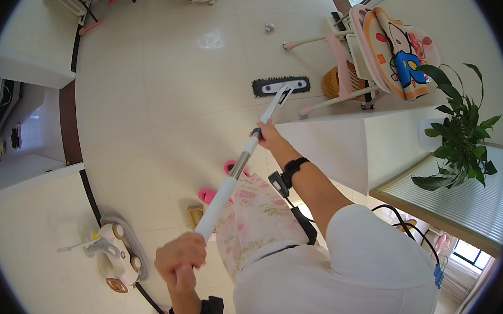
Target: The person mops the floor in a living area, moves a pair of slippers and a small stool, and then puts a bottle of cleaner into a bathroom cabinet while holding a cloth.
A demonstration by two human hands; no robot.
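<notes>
A flat mop with a white and steel pole [240,166] slants up across the view. My left hand [181,260] is closed around the upper end of the pole, at the lower left. Further down the pole, close to the mop head, my right hand [269,134] grips it. The dark, fringed mop head [281,86] lies on the tiled floor, to the left of a pink high chair. Both wrists wear black straps with small devices.
A pink high chair [341,67] with a brown basket [331,83] behind its legs stands at the upper right. A white cabinet [329,147] and a leafy plant [462,138] are on the right. A ride-on toy [118,258] sits by the left wall. A small object [269,27] lies on the floor.
</notes>
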